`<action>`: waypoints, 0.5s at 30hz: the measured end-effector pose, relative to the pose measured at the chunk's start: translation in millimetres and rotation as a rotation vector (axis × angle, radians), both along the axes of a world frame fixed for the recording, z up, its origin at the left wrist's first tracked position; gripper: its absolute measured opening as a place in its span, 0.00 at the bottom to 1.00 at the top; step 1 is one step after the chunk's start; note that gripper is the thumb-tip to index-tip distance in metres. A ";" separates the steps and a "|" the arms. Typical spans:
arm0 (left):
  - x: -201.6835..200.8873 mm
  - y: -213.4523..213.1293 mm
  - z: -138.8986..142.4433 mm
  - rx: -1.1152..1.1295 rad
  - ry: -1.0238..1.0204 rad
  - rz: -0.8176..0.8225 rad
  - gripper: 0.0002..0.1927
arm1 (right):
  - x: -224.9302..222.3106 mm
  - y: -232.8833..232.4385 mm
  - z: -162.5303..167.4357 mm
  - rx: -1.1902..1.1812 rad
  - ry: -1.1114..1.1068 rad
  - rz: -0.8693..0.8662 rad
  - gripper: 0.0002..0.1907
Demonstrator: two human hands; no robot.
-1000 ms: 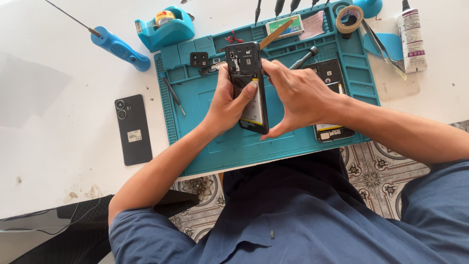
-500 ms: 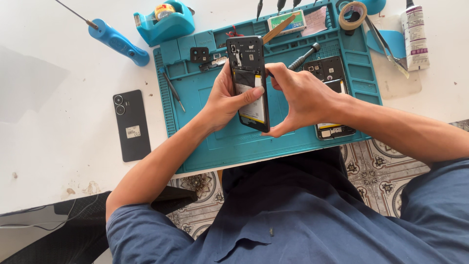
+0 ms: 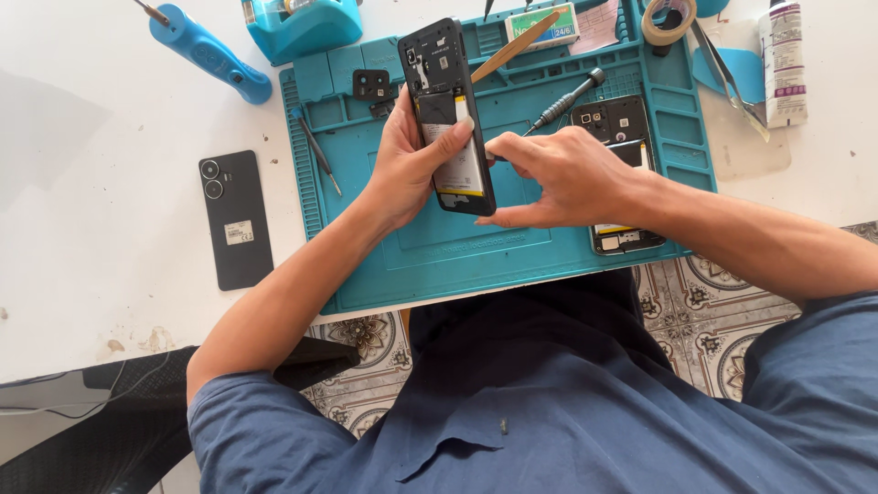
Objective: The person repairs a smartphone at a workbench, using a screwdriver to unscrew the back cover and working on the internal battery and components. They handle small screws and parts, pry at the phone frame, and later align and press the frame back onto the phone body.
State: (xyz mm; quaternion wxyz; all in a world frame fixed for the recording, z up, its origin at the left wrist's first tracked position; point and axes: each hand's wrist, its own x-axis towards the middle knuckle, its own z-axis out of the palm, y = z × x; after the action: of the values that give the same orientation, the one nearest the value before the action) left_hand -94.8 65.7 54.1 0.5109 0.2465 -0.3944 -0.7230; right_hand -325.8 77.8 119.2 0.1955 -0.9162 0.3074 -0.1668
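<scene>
An opened black phone (image 3: 445, 110) with its back cover off shows its battery and circuit parts. My left hand (image 3: 412, 165) grips it from the left side, thumb laid across the battery, holding it tilted above the teal repair mat (image 3: 439, 247). My right hand (image 3: 562, 178) is beside the phone's lower right edge, its fingers curled and pinched together, the fingertips touching the phone's side. Whether a small tool sits in those fingers I cannot tell.
A second opened phone (image 3: 617, 137) lies on the mat's right side under my right wrist, with a screwdriver (image 3: 562, 101) and a wooden stick (image 3: 514, 46) beyond. A black phone back cover (image 3: 236, 220) lies left on the white table. Blue screwdriver (image 3: 208, 53), tape dispenser (image 3: 306, 23), tape roll (image 3: 669, 20), tweezers (image 3: 727, 78) and a glue tube (image 3: 785, 59) line the far edge.
My right hand has drawn back from over the phone's lower part to its right edge. The left hand still holds the phone, now shown a bit more upright.
</scene>
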 end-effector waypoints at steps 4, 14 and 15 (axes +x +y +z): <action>-2.4 -0.3 -1.2 0.053 -0.001 0.007 0.28 | -1.0 -0.8 4.7 -0.009 -0.032 -0.023 0.40; 3.1 -0.6 15.3 0.030 -0.029 -0.250 0.43 | -2.2 -2.1 21.2 0.011 -0.025 0.000 0.32; 2.5 -0.9 14.9 0.026 -0.039 -0.201 0.41 | -1.6 -3.2 21.2 0.037 -0.035 0.005 0.31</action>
State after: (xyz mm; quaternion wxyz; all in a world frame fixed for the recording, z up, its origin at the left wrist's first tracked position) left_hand -92.3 64.9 69.0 0.4248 0.2263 -0.4176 -0.7707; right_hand -327.4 74.6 140.3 0.2181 -0.9101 0.3048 -0.1768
